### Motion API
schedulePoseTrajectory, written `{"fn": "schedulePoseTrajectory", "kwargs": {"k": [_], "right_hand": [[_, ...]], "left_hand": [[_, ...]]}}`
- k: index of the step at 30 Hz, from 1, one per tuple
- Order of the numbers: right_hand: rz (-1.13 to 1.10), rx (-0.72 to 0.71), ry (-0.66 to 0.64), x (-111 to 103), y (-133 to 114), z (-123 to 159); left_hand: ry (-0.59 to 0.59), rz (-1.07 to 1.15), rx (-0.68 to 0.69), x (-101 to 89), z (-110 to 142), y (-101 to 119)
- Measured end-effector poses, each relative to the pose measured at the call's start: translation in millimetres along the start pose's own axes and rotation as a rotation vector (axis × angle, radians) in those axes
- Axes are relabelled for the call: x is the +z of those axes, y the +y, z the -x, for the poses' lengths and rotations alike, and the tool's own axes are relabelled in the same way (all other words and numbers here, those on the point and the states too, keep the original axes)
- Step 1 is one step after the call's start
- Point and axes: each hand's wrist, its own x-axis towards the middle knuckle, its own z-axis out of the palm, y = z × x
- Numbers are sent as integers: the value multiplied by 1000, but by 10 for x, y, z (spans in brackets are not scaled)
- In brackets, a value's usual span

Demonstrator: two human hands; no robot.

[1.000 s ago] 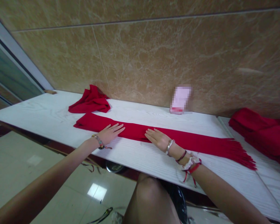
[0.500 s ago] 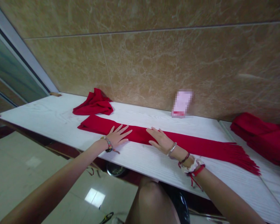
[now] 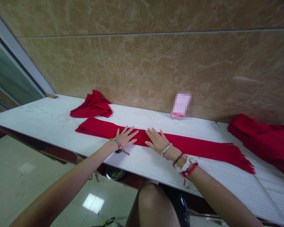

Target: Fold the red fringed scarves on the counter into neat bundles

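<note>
A red scarf [image 3: 196,146] lies in a long narrow strip on the white table [image 3: 52,127], its fringed end to the right and a folded end to the left. My left hand [image 3: 126,138] rests flat on the scarf left of its middle, fingers spread. Just to the right, my right hand [image 3: 157,142] also lies on the cloth with its fingers stretched out. A small gap of red fabric shows between the two hands. Neither hand grips anything.
Behind the scarf's left end sits a crumpled red cloth [image 3: 92,105]. A pink, blurred rectangular object [image 3: 181,105] leans against the marbled wall [image 3: 142,69]. More folded red fabric [image 3: 257,138] lies at the right. Below the table edge are my knee [image 3: 153,201] and a round dish [image 3: 115,172].
My hands have come closer together on the scarf, the left hand sliding right and the right hand slightly left. The view has shifted a little.
</note>
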Motion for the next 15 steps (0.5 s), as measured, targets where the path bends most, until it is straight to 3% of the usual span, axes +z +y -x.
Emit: {"fn": "schedulePoseTrajectory", "kwargs": {"k": [4, 7, 10, 15], "right_hand": [[29, 44, -24, 60, 25, 64], [70, 102, -11, 67, 237, 252], [146, 203, 11, 46, 640, 620], [250, 437, -23, 10, 1434, 1464]], "left_hand": [[-1, -7, -1, 39, -13, -43], [11, -18, 11, 52, -22, -65], [23, -17, 19, 63, -30, -74], [19, -3, 15, 49, -27, -65]]}}
